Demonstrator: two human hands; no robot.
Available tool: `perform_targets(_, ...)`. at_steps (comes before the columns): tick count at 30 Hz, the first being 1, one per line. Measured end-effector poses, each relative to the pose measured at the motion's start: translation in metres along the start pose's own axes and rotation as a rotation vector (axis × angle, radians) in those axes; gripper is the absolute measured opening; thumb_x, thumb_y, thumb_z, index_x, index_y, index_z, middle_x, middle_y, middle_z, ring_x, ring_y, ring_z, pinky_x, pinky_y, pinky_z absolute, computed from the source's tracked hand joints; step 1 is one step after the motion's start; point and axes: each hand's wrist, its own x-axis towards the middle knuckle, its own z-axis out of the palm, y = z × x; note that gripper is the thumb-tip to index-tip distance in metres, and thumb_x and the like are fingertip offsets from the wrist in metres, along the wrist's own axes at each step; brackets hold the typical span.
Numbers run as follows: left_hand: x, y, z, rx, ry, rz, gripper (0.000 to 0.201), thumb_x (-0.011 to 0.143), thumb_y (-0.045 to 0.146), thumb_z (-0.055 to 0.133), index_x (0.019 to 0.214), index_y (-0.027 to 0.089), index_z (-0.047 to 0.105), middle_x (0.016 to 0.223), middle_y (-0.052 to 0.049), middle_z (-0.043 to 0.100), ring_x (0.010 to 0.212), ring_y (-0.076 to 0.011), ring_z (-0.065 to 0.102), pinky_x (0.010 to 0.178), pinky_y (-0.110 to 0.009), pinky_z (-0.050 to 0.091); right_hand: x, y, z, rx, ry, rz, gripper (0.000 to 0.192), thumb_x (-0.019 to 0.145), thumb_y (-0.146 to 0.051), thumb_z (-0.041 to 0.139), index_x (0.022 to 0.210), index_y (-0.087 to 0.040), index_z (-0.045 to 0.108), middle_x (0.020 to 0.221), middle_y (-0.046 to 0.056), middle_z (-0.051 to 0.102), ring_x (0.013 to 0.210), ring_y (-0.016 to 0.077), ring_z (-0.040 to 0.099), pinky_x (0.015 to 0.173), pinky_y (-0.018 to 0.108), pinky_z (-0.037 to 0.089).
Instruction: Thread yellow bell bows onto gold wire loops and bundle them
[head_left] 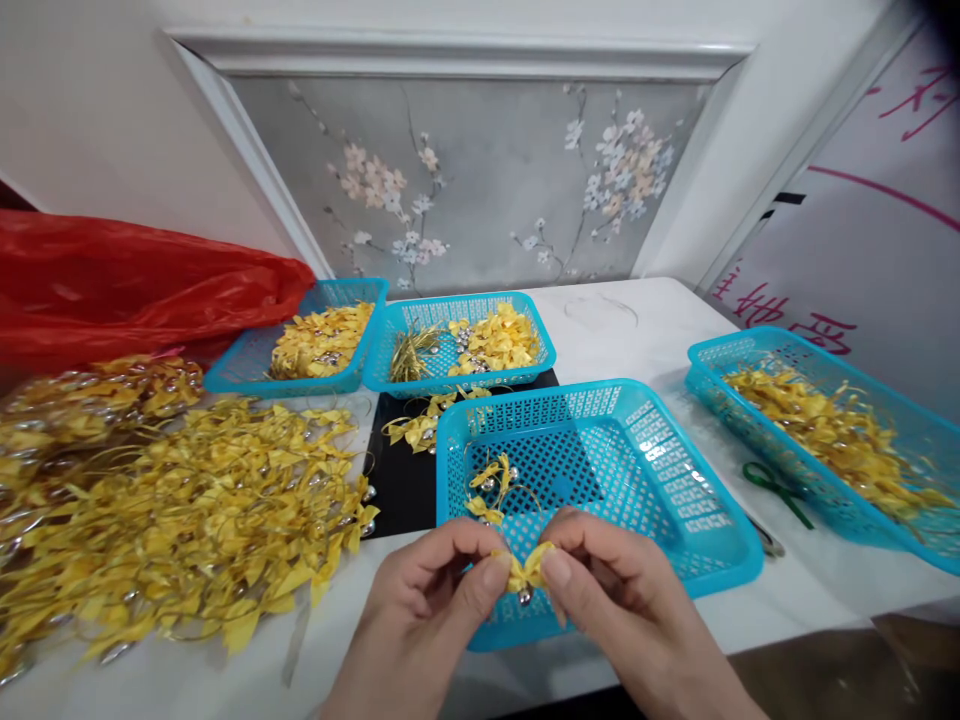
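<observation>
Both hands pinch one yellow bow (527,570) at near edge of table (645,320): left hand (427,610) and right hand (622,610) closed on it by thumb and forefinger, small silver bell (523,596) hanging under bow. Just behind, blue basket (675,470) with few bows inside. Left, big bow pile (187,510). Right, basket of bows (825,430), green scissors (776,488) beside it. Farther back, two more baskets (457,345), red bag (135,285)

left hand (420,610): bare, no glove, no ring or band showing on the fingers
right hand (630,610): bare, no glove, no ring in sight
nails: short, plain, unpainted on the thumbs
wrists: uncovered, no watch, no bracelet
sleeves: none in view, forearms bare to the picture's lower edge
</observation>
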Motion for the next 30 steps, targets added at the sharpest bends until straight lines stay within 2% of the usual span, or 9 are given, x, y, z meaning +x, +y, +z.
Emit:
perform_targets(5,0.003,-0.004,0.002,-0.344,-0.147,-0.206,0.03,0.078,0.042,0.07,0.064,0.019,0.059,0.05,0.009,0.032,0.048,-0.0082,0.017,0.045,-0.02,0.019,0.004,0.013,0.006,0.513,-0.155,0.184,0.035,0.083,-0.048,0.066,0.067,-0.019,0.053,0.053,-0.007,0.042,0.043,0.0061,0.026,0.043,0.02,0.024)
perform_targets(8,0.003,-0.002,0.003,-0.415,-0.166,-0.225,0.03,0.077,0.041,0.072,0.064,0.018,0.059,0.048,0.01,0.033,0.046,-0.007,0.019,0.044,-0.018,0.02,0.004,0.016,0.007,0.605,-0.144,0.251,0.038,0.08,-0.05,0.069,0.066,-0.019,0.05,0.05,-0.008,0.039,0.041,0.005,0.021,0.04,0.018,0.02)
perform_targets(12,0.001,0.002,0.0,-0.22,-0.055,-0.09,0.025,0.074,0.043,0.074,0.068,0.019,0.066,0.056,0.005,0.049,0.052,-0.009,0.037,0.049,-0.018,0.033,0.004,0.007,0.004,0.331,-0.095,0.147,0.038,0.088,-0.05,0.06,0.069,-0.018,0.053,0.051,-0.008,0.039,0.046,0.0067,0.027,0.045,0.019,0.024)
perform_targets(14,0.0,0.004,-0.002,-0.137,-0.044,-0.049,0.023,0.073,0.041,0.075,0.07,0.019,0.068,0.06,0.003,0.053,0.054,-0.0098,0.042,0.05,-0.019,0.036,0.004,0.002,0.002,0.195,-0.074,0.11,0.04,0.089,-0.051,0.057,0.068,-0.018,0.052,0.053,-0.007,0.039,0.049,0.008,0.03,0.047,0.019,0.026)
perform_targets(21,0.001,0.0,-0.003,-0.253,-0.039,-0.106,0.024,0.073,0.037,0.077,0.064,0.019,0.063,0.057,0.005,0.052,0.054,-0.009,0.04,0.05,-0.018,0.036,0.004,-0.001,0.004,-0.154,-0.035,0.026,0.037,0.094,-0.045,0.048,0.069,-0.019,0.051,0.059,-0.005,0.039,0.054,0.0102,0.033,0.048,0.022,0.028)
perform_targets(25,0.002,-0.004,-0.003,-0.226,-0.009,-0.064,0.022,0.074,0.036,0.076,0.066,0.02,0.063,0.061,0.004,0.056,0.056,-0.0093,0.043,0.051,-0.018,0.037,0.004,0.001,0.005,-0.353,0.003,-0.067,0.032,0.097,-0.035,0.044,0.072,-0.018,0.056,0.062,-0.002,0.048,0.057,0.0115,0.041,0.05,0.023,0.032)
perform_targets(30,0.009,-0.006,-0.02,-0.007,0.097,0.085,0.011,0.077,0.031,0.074,0.073,0.023,0.067,0.07,0.004,0.065,0.066,-0.0114,0.056,0.059,-0.018,0.044,0.006,0.002,-0.005,-0.512,0.024,-0.178,0.016,0.096,-0.028,0.047,0.091,-0.02,0.06,0.071,-0.001,0.061,0.061,0.0124,0.054,0.054,0.023,0.04)
